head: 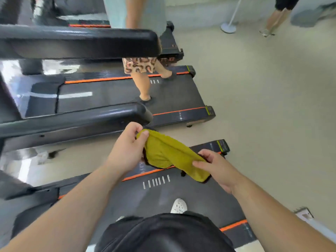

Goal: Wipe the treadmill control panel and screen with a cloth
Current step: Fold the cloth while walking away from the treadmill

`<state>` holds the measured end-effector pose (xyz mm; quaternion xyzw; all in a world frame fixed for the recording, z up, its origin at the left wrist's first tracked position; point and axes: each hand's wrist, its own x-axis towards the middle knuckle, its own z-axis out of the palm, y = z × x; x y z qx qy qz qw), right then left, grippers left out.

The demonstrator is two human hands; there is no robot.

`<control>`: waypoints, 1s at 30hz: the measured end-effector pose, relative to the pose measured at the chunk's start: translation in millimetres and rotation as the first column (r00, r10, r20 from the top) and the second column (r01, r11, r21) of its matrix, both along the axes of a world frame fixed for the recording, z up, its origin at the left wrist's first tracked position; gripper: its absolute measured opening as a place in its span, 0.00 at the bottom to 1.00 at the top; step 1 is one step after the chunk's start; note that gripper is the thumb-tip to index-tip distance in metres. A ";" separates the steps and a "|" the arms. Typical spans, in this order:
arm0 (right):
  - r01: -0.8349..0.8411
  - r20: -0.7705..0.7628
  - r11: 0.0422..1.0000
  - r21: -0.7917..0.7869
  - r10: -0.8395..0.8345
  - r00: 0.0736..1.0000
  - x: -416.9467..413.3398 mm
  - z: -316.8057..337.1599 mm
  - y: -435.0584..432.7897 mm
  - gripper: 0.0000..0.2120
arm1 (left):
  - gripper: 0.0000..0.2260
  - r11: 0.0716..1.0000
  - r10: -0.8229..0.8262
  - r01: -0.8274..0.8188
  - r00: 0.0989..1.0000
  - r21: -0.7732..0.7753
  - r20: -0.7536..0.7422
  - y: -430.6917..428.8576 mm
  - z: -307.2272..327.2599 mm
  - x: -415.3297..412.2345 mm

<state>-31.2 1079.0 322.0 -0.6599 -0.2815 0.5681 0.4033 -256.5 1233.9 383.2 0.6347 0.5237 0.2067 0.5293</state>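
A yellow cloth (167, 151) with a dark edge hangs stretched between both hands above the treadmill belt (156, 195) I stand on. My left hand (127, 148) pinches its upper left corner. My right hand (216, 168) grips its lower right end. The control panel and screen of my treadmill are out of view; only a glossy grey part (16, 160) of the machine shows at the left edge.
A second treadmill (127, 99) runs alongside on the left, its black handrail (76, 117) close to my left hand. A person's legs (145, 82) stand on its belt. Another person (276, 15) and a white stand base (228, 27) are on the beige floor at the top right.
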 end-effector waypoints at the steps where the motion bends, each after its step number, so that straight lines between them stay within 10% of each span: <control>1: 0.054 0.007 0.999 0.002 -0.054 0.999 15.0 0.1 -10.0 0.09 | 0.08 0.999 -0.033 0.033 0.999 -0.028 -0.005 -1.9 -4.9 23.2; 9: 0.534 0.102 0.846 -0.017 -0.529 0.842 96.5 -5.9 -82.3 0.09 | 0.33 0.868 -0.349 0.362 0.932 -0.341 0.101 -20.1 -22.5 184.5; 20: 0.949 0.541 0.314 -0.036 -0.792 0.283 191.8 -6.9 -146.2 0.06 | 0.18 0.675 -0.723 0.697 0.690 -0.243 -0.033 -30.2 -41.6 388.9; 30: 0.986 0.176 -0.164 0.011 -0.971 -0.163 262.1 19.5 -183.2 0.07 | 0.14 0.423 -0.904 0.884 0.427 -0.200 -0.025 -39.5 -43.0 536.7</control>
